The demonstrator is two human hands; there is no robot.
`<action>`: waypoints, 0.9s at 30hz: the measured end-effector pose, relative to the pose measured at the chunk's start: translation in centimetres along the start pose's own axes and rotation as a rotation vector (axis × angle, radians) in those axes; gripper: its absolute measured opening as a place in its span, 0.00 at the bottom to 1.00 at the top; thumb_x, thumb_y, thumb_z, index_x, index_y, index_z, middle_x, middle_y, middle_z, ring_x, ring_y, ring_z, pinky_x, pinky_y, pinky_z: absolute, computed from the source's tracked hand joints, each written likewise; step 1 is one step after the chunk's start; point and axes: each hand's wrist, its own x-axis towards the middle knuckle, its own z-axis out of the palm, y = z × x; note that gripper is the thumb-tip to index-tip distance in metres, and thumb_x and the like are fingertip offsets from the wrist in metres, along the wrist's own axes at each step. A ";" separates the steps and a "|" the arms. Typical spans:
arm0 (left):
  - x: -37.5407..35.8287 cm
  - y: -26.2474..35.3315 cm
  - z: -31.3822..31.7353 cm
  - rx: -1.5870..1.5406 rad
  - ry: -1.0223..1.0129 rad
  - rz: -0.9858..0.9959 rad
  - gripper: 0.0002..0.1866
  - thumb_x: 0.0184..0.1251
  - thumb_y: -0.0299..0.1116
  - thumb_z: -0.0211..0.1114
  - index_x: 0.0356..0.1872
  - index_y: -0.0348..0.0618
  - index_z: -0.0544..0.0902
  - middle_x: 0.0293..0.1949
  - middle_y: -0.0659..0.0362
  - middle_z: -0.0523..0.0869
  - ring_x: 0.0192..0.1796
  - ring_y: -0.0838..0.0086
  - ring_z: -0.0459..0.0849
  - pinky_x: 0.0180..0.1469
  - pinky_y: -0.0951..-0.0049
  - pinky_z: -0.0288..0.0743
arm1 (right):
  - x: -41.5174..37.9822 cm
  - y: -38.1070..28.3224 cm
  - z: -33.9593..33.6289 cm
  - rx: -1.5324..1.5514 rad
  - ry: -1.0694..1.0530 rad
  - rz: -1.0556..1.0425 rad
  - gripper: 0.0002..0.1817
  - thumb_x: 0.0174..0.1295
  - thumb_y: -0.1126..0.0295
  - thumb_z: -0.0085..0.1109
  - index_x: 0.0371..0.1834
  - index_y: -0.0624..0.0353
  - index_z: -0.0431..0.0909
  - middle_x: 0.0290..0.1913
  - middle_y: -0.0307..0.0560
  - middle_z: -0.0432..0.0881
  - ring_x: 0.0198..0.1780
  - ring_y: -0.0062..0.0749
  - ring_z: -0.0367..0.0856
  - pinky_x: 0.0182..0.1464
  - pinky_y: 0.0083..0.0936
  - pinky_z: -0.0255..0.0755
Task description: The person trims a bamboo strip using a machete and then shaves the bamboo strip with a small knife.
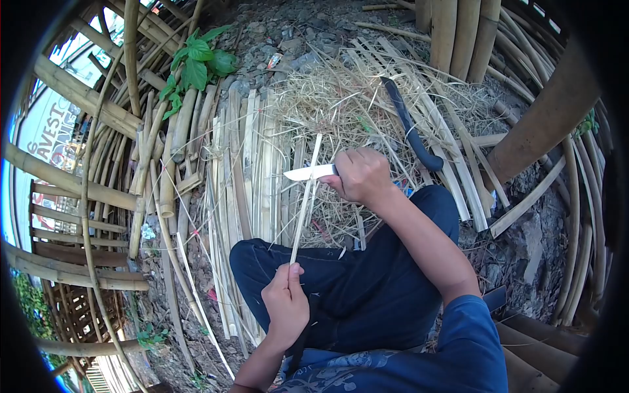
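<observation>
My right hand (362, 175) is closed round the handle of a knife, above my bent knee. The bright knife blade (303, 173) points left and lies across a thin bamboo strip (304, 209). The strip's lower end is pinched in my left hand (286, 298), and its upper end reaches up past the blade. Thin shavings (327, 98) are heaped on the ground beyond both hands. A dark curved tool (407, 124) rests on the shavings and split bamboo, to the upper right of my right hand.
Split bamboo strips (262, 164) lie in front and to the left. Thick bamboo poles (550, 118) stand at the right, others at the top right. A bamboo fence (85, 190) runs down the left side, near a green leafy plant (196, 65). Stony ground shows at the top.
</observation>
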 end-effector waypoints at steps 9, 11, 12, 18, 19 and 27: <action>-0.9 -1.6 -1.6 0.025 -0.042 -0.039 0.11 0.78 0.29 0.54 0.36 0.34 0.80 0.20 0.53 0.77 0.17 0.75 0.71 0.23 0.71 0.64 | -0.4 0.4 0.9 -0.019 -0.091 0.041 0.28 0.67 0.42 0.52 0.21 0.55 0.69 0.16 0.43 0.71 0.17 0.38 0.75 0.21 0.33 0.68; -1.0 -1.8 -1.6 0.001 -0.016 -0.043 0.15 0.80 0.34 0.53 0.34 0.36 0.81 0.16 0.65 0.67 0.20 0.85 0.63 0.23 0.75 0.57 | -0.6 0.1 1.4 -0.005 -0.105 0.073 0.28 0.67 0.43 0.54 0.21 0.56 0.70 0.17 0.44 0.73 0.18 0.38 0.77 0.22 0.33 0.70; -1.1 -1.8 -1.6 0.000 -0.018 -0.048 0.15 0.80 0.34 0.53 0.34 0.36 0.81 0.16 0.65 0.67 0.20 0.85 0.63 0.23 0.75 0.57 | -0.8 -0.1 1.6 -0.003 -0.109 0.073 0.28 0.67 0.43 0.54 0.21 0.56 0.70 0.17 0.44 0.73 0.18 0.38 0.77 0.22 0.33 0.70; -0.9 -2.2 -2.0 0.028 -0.031 -0.078 0.15 0.80 0.35 0.53 0.34 0.36 0.81 0.17 0.65 0.68 0.20 0.85 0.64 0.23 0.75 0.57 | -0.9 0.3 2.2 -0.024 -0.173 0.107 0.28 0.66 0.42 0.55 0.22 0.57 0.71 0.17 0.45 0.75 0.19 0.38 0.78 0.22 0.33 0.72; -1.0 -2.4 -1.9 0.026 -0.024 -0.065 0.16 0.80 0.35 0.53 0.34 0.36 0.81 0.16 0.65 0.68 0.20 0.85 0.64 0.23 0.75 0.57 | -1.0 0.2 2.2 -0.033 -0.184 0.111 0.28 0.66 0.42 0.55 0.22 0.57 0.71 0.17 0.45 0.75 0.19 0.38 0.79 0.22 0.33 0.72; -1.1 -2.7 -1.9 0.031 -0.035 -0.085 0.13 0.78 0.31 0.54 0.34 0.34 0.81 0.15 0.55 0.71 0.16 0.78 0.68 0.21 0.72 0.60 | -1.2 0.5 3.3 -0.056 -0.137 0.091 0.32 0.65 0.38 0.53 0.18 0.56 0.70 0.13 0.44 0.74 0.16 0.36 0.78 0.19 0.32 0.73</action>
